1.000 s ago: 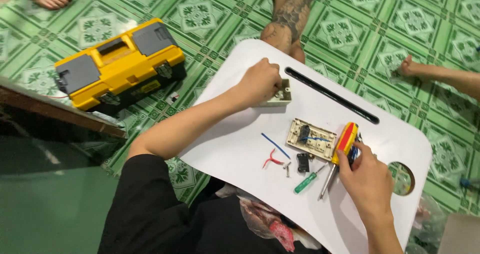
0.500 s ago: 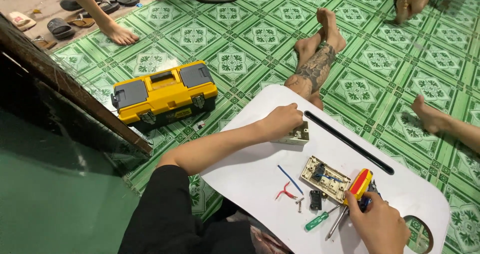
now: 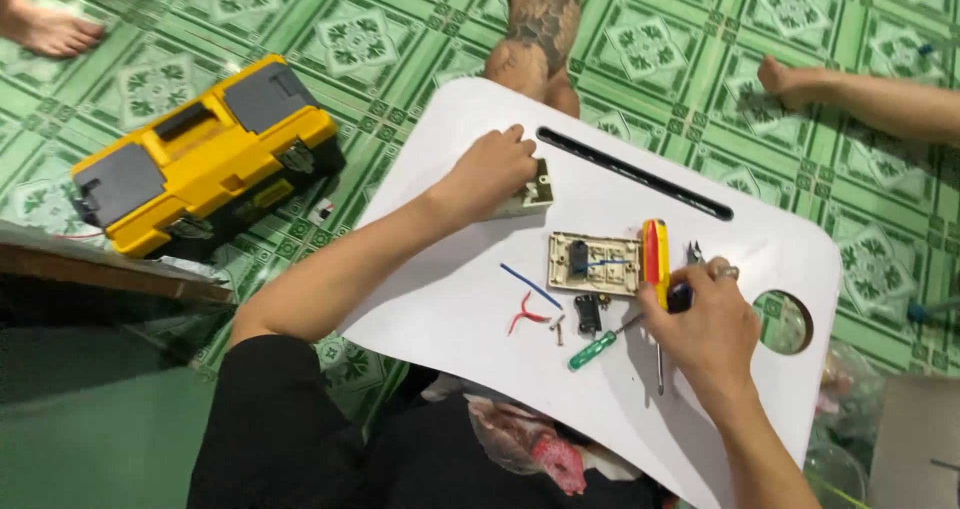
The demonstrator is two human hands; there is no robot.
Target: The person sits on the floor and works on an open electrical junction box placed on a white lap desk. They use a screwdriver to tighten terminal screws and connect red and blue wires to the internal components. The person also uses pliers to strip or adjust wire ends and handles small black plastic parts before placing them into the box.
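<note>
Head view: left hand [image 3: 487, 174] closed over a pale switch housing [image 3: 533, 191] on the white lap table [image 3: 455, 299]. Right hand [image 3: 708, 327] grips pliers [image 3: 690, 274], apparently, beside the red-yellow screwdriver [image 3: 655, 254]. Switch plate [image 3: 594, 264] lies between the hands; yellow toolbox [image 3: 200, 154] sits on the floor.

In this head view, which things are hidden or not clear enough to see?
- The small beige part under the left hand: mostly covered by the fingers.
- What the right hand grips beside the red and yellow screwdriver: hidden by the hand.
- Tiny screws near the red wire: too small to tell.
- White lap table: its near edge is cut off by the body.
</note>
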